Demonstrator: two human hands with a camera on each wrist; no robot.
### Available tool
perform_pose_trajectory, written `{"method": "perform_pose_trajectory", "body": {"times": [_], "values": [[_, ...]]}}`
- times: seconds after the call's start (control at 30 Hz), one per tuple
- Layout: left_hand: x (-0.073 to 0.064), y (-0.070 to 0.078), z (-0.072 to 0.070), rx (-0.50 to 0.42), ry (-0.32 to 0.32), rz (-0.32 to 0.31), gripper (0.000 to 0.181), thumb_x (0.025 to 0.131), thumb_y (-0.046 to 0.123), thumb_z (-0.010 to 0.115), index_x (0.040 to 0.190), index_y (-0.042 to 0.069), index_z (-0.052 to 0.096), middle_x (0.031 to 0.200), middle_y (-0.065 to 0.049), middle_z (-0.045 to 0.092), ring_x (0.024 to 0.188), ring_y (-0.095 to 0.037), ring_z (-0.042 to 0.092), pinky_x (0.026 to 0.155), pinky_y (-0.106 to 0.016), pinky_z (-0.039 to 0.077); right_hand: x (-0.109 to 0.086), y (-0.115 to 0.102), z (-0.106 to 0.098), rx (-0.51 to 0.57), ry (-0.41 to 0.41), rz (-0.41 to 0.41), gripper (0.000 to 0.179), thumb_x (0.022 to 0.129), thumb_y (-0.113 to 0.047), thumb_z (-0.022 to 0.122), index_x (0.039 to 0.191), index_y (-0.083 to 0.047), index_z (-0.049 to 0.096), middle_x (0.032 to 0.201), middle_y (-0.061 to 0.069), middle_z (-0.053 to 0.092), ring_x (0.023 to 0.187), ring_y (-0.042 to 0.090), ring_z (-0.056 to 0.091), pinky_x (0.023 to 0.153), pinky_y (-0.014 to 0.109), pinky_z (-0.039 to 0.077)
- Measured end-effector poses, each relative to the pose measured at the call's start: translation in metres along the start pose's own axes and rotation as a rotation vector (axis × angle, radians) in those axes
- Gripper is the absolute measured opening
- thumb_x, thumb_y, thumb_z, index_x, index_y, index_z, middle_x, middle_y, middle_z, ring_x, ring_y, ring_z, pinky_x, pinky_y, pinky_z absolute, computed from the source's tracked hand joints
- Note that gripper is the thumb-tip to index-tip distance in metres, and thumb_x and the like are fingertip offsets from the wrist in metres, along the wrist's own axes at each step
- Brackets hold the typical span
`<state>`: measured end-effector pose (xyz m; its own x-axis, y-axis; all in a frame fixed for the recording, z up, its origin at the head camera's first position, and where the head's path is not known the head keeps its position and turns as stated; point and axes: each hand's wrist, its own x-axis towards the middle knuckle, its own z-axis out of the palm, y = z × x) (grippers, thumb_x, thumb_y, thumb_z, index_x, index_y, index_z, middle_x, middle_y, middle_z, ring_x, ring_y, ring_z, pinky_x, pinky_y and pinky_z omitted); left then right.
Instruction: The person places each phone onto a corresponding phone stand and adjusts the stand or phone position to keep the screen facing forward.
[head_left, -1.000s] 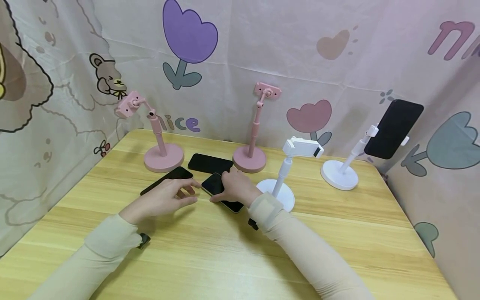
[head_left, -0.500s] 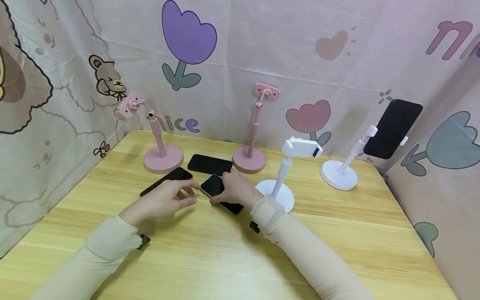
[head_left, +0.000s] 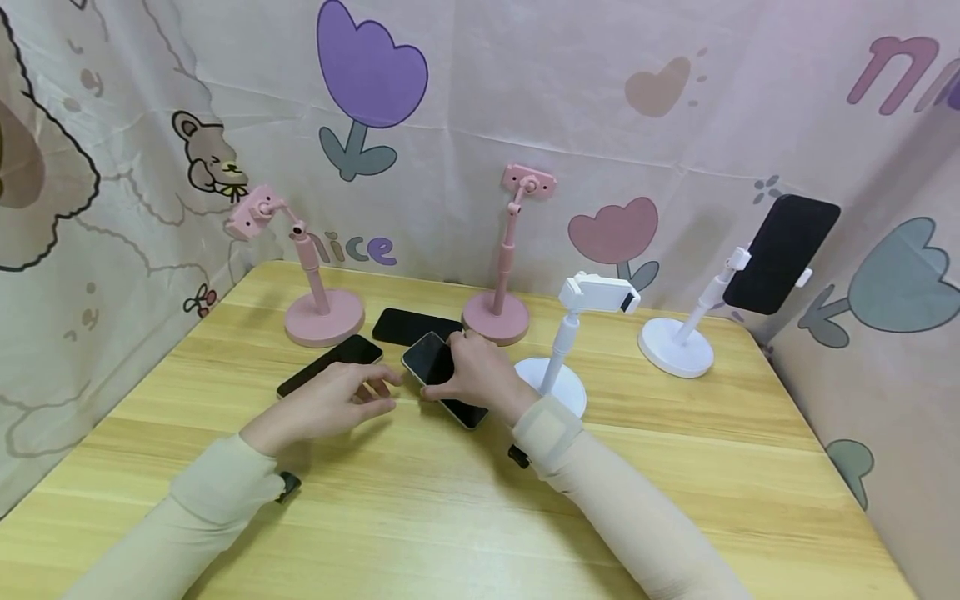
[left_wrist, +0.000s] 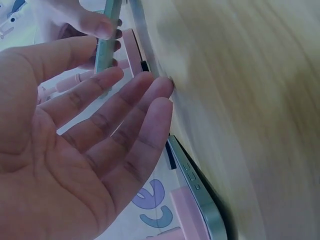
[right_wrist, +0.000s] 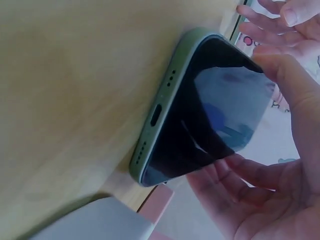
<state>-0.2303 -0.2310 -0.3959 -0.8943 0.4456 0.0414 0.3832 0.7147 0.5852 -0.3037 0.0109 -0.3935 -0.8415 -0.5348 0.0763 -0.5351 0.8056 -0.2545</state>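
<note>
My right hand [head_left: 487, 379] grips a smartphone [head_left: 430, 357] by its two long edges, thumb on the near edge and fingers on the far one. In the right wrist view this phone [right_wrist: 200, 115] is tilted: its charging-port end is low at the table and its other end is raised. My left hand [head_left: 330, 404] hovers to the left, palm turned inward, fingers loosely bent with nothing in them. Just beyond it lies a second smartphone [head_left: 330, 364], which shows a pale green side in the left wrist view. A third smartphone [head_left: 412, 327] lies flat behind the held one.
Two pink phone stands [head_left: 324, 319] [head_left: 495, 317] stand at the back without phones. A white phone stand [head_left: 566, 333] with a bare clamp is close to my right wrist. Another white stand [head_left: 675, 347], far right, carries a black phone [head_left: 782, 254]. A printed curtain [head_left: 465, 100] hangs behind the table.
The far end of the phone in my right hand has risen off the table, and the right hand has lifted slightly. My left hand has stayed nearly still.
</note>
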Motion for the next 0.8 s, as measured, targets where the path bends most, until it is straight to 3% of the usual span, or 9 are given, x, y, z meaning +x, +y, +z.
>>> {"method": "perform_pose_trajectory", "body": {"times": [0.27, 0.47, 0.8], "values": [[0.000, 0.001, 0.000, -0.012, -0.003, -0.009, 0.031, 0.103, 0.022, 0.073, 0.131, 0.007, 0.072, 0.106, 0.001, 0.078, 0.091, -0.011, 0.075, 0.085, -0.032, 0.064, -0.011, 0.006, -0.004, 0.136, 0.126, -0.046, 0.080, 0.083, -0.055, 0.089, 0.135, 0.000, 0.063, 0.113, 0.012, 0.074, 0.090, 0.023, 0.071, 0.084, 0.039, 0.064], [0.002, 0.002, 0.000, 0.005, -0.005, -0.003, 0.030, 0.104, 0.023, 0.072, 0.129, 0.007, 0.072, 0.105, 0.000, 0.078, 0.089, -0.010, 0.075, 0.084, -0.031, 0.063, -0.021, 0.006, -0.009, 0.226, 0.191, -0.063, 0.082, 0.082, -0.051, 0.091, 0.139, -0.001, 0.061, 0.129, 0.013, 0.070, 0.106, 0.024, 0.070, 0.098, 0.042, 0.062], [0.006, 0.006, -0.001, 0.001, -0.021, -0.012, 0.029, 0.105, 0.024, 0.071, 0.129, 0.007, 0.072, 0.106, 0.000, 0.079, 0.090, -0.011, 0.075, 0.085, -0.036, 0.065, -0.038, 0.001, -0.025, 0.433, 0.308, -0.152, 0.065, 0.078, -0.041, 0.097, 0.124, -0.011, 0.062, 0.112, 0.000, 0.068, 0.099, 0.018, 0.066, 0.091, 0.038, 0.063]]}}
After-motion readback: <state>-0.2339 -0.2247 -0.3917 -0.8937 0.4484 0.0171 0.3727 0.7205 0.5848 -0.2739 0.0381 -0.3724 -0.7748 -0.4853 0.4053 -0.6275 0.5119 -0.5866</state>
